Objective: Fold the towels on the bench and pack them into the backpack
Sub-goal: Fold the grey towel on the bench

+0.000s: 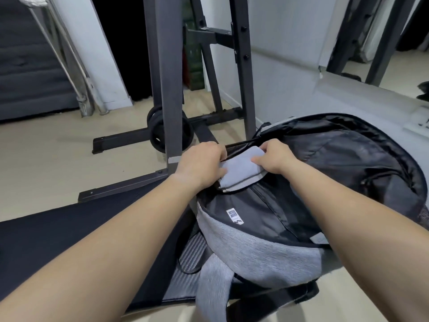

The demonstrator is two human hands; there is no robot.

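Now both hands, left [200, 164] and right [276, 159], grip the folded towel [241, 169] between them at the backpack [267, 247] opening.

Backpack [262, 254] in front of you: heathered mid-grey shell, with the same grey on the strap [213, 287]. Its lining [348, 159] is black with a slight sheen. The label [234, 216] sewn inside is white with black print. Your towel [241, 169] reads pale blue-grey, with one thin dark stripe along its near edge. Worktop [58, 231] pad is matte black; the panel [192, 259] at its end shows a grey carbon-weave pattern. Floor [46, 154] pale beige. Rack [167, 66] dark grey, weight plates [157, 133] black, wall [290, 54] white.
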